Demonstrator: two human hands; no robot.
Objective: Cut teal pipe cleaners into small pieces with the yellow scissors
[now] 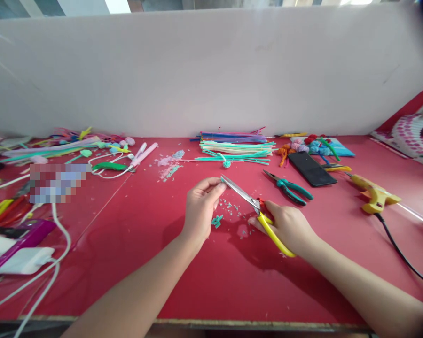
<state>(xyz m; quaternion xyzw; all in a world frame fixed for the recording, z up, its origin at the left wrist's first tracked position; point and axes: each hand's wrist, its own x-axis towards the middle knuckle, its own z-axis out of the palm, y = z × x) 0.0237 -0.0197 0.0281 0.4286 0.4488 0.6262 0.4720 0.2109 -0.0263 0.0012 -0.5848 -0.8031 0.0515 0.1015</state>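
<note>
My left hand [201, 206] is closed in a pinch on a small teal piece of pipe cleaner [222, 179], mostly hidden by the fingertips. In my right hand [289, 225] are scissors [241, 192] with yellow and red handles, their blade tips touching or very close to that piece. Below my left fingertips lie several short teal pipe cleaner pieces [217, 221]. Fine clippings [231, 207] are scattered between the hands. Beyond them rests a small teal fuzzy ball [226, 164] with a pale stem.
Bundled pipe cleaners [236, 148] lie along the white partition [211, 70]. To the right are pliers [291, 188], a black phone [312, 168] and a yellow glue gun [373, 192] with its cord. White cables [58, 234] and a pink curling-iron-like tool [144, 154] occupy the left.
</note>
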